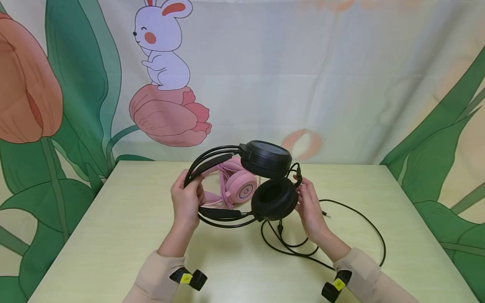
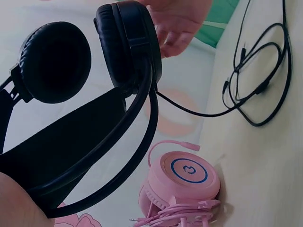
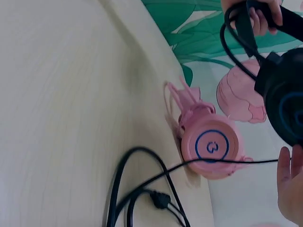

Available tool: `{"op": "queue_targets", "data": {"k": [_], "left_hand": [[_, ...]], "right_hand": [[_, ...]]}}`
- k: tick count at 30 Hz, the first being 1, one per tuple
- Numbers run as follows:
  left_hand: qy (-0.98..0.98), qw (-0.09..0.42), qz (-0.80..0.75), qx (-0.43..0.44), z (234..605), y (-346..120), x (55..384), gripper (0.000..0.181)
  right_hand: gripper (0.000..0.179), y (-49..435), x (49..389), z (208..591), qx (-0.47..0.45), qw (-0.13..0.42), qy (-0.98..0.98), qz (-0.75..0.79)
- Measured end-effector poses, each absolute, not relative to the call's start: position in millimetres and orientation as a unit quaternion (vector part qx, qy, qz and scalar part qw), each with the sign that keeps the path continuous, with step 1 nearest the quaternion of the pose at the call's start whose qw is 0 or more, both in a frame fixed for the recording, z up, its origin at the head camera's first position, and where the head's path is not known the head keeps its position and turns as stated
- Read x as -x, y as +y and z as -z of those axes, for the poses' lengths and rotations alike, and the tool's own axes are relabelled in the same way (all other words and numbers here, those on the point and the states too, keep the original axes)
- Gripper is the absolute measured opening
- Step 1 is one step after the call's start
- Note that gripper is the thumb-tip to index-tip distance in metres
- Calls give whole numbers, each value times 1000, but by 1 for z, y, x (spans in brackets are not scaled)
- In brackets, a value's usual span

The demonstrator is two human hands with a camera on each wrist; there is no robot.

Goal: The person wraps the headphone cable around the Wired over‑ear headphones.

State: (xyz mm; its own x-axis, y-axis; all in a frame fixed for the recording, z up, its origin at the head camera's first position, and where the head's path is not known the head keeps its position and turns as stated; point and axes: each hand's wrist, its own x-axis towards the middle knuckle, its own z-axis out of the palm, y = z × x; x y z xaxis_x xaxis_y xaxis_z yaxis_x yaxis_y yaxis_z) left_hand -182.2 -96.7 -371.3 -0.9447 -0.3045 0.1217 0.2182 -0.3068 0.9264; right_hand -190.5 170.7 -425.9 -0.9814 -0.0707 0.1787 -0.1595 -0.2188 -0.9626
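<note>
My left hand grips the headband of a black headset, its fingers curled round the band. The headset is raised over the table with both ear cups toward the right, one above the other in the head view. My right hand is at the ear cups' right side, its fingertips against the lower cup. In the right wrist view those fingers look straight. A black cable runs down from a cup to the table. Behind the headset, a pink headset is partly hidden by it.
Black cable loops lie on the pale table, with a plug near my right wrist. The pink headset has its own pink cord bundled against it. A printed cloth hangs behind the table's back edge.
</note>
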Motion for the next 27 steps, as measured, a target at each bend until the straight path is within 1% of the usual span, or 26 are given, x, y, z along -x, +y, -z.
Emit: {"op": "queue_targets", "data": {"k": [6, 10, 12, 15, 19, 22, 27], "left_hand": [[-545, 148, 825, -16, 371, -97, 178, 12], [-529, 137, 838, -7, 371, -98, 177, 10], [-520, 131, 844, -6, 371, -99, 176, 11], [-507, 123, 853, -2, 370, -100, 176, 14], [-499, 119, 858, 4, 370, -100, 175, 17], [-496, 117, 860, 8, 370, -100, 175, 18], [-489, 111, 865, 10, 369, -100, 174, 18]], "right_hand": [[45, 178, 197, 431, -84, 40, -643, -760], [48, 183, 203, 439, -83, 28, -683, -725], [47, 185, 206, 444, -96, 9, -705, -702], [48, 189, 211, 454, -114, -34, -734, -669], [58, 191, 214, 466, -119, -89, -767, -624], [63, 191, 214, 472, -142, -124, -770, -609], [59, 188, 212, 478, -213, -157, -752, -603]]}}
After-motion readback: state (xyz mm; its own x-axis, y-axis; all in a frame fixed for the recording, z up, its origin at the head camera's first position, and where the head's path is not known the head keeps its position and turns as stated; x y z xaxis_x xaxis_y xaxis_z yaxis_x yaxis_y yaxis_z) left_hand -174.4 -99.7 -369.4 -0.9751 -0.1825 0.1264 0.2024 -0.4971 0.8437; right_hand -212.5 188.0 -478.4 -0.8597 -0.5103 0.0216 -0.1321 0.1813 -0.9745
